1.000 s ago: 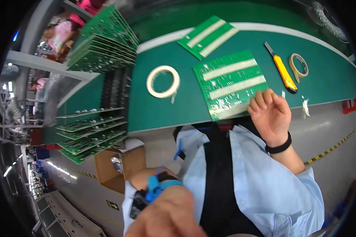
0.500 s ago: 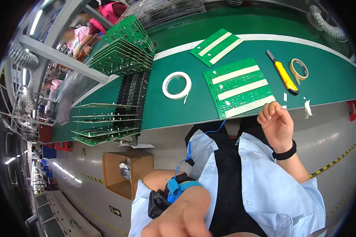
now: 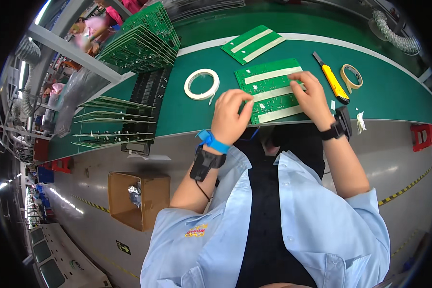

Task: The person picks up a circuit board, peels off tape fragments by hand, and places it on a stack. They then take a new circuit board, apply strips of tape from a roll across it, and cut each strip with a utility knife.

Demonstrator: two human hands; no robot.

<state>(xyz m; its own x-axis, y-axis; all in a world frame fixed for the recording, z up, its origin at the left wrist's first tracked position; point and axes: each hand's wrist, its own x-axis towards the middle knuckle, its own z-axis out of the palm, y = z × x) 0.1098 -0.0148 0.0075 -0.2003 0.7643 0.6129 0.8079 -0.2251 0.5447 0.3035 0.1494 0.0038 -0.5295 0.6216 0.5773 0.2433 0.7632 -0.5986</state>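
A green circuit board (image 3: 273, 89) with pale tape strips across it lies at the table's front edge. My left hand (image 3: 231, 114) is at its left edge, thumb and fingers apart and curved. Over its right side hangs my right hand (image 3: 313, 100), thumb and index finger spread, with nothing seen between them. Whether the fingertips touch the board is unclear. A second taped circuit board (image 3: 253, 44) lies just behind. Left of them is a roll of white tape (image 3: 200, 96). On the right lie a yellow utility knife (image 3: 336, 85) with its blade out and a tan tape roll (image 3: 344, 78).
Several circuit boards (image 3: 137, 48) stand in a black rack (image 3: 146, 89) at the left, with more boards (image 3: 115, 134) jutting nearer. Tape scraps (image 3: 360, 122) lie at the front right edge. A cardboard box (image 3: 156, 197) and a red stool (image 3: 421, 137) stand below. Another person (image 3: 92, 28) works beyond.
My left hand has risen from low in front of me to the board's left edge. My right hand has moved up and left over the board. The whole view has shifted slightly.
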